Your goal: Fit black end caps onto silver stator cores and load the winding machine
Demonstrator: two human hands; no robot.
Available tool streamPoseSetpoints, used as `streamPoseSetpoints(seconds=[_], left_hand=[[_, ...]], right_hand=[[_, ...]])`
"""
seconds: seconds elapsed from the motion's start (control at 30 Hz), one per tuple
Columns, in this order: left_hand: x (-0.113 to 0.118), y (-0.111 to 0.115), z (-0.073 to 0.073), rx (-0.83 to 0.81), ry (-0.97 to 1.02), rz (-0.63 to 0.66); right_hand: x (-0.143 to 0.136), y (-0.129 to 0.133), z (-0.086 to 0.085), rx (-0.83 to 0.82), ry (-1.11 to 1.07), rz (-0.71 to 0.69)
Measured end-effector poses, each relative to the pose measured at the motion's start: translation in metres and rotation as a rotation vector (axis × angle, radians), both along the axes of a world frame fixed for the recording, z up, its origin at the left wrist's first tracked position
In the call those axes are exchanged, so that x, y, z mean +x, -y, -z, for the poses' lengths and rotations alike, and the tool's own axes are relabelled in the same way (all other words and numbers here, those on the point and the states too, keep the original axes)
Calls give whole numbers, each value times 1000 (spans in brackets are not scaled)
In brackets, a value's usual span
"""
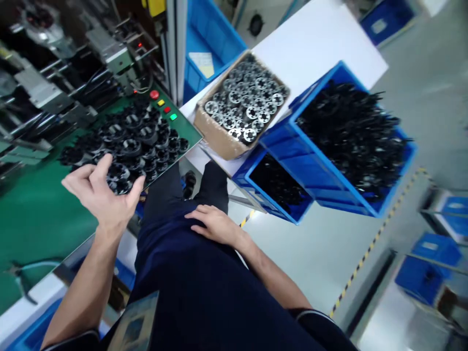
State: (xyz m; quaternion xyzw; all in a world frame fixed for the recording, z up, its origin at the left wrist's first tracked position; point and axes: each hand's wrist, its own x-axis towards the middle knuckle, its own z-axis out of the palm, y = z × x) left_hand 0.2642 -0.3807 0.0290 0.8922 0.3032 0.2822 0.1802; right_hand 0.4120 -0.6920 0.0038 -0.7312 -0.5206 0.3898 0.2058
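Fingers of the left hand (109,201) arch, thumb apart from index, around a black ring part (119,176) at 9 o'clock in the view; whether they grip it I cannot tell, since the hand covers part of it and the remaining fingertips are hard to make out. More black ring parts (130,146) crowd the green bench (32,209) from the hand's 12 to its 2 o'clock, overlapping too much to count. Right hand (218,226): fingers loose and slack on the dark clothing, the palm's underside hidden. At 12 o'clock a carton (215,130) holds pale, toothed rings, its lower layers out of sight. Toward 3 o'clock, a large blue crate (316,168) heaped with indistinct black pieces overlaps a smaller blue crate (256,195). Blurred pliers (15,270) lie at 8 o'clock; the machine (120,59) at 10 is cut off by the frame.
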Motion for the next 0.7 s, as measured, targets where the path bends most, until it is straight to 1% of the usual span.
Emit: streamPoseSetpoints(seconds=[0.03,0.1,0.17,0.23,0.27,0.33,0.4,0.43,0.5,0.57,0.63,0.7], left_hand=[[17,12,-8,18,65,49],[65,38,-24,7,121,198],[129,64,-37,-56,58,408],[201,88,-43,-98,-44,609],[237,99,-43,-98,-115,688],[305,116,-38,-62,-302,781],[362,130,-26,-7,-513,812],[384,134,-19,14,-597,820],[417,139,-3,27,-693,841],[436,140,11,15,-705,863],[443,138,22,-1,-682,872],[441,133,27,-24,-632,878]], right_hand=[[8,2,-3,-5,9,18],[27,10,-12,-10,29,59],[51,23,-26,-11,52,100],[77,43,-45,-3,86,167],[90,55,-57,8,107,221],[117,82,-83,47,156,370],[142,112,-108,101,222,550],[154,126,-120,127,268,638],[176,150,-137,162,398,781],[200,167,-146,176,542,859],[226,175,-148,176,645,875],[254,171,-145,146,704,856]])
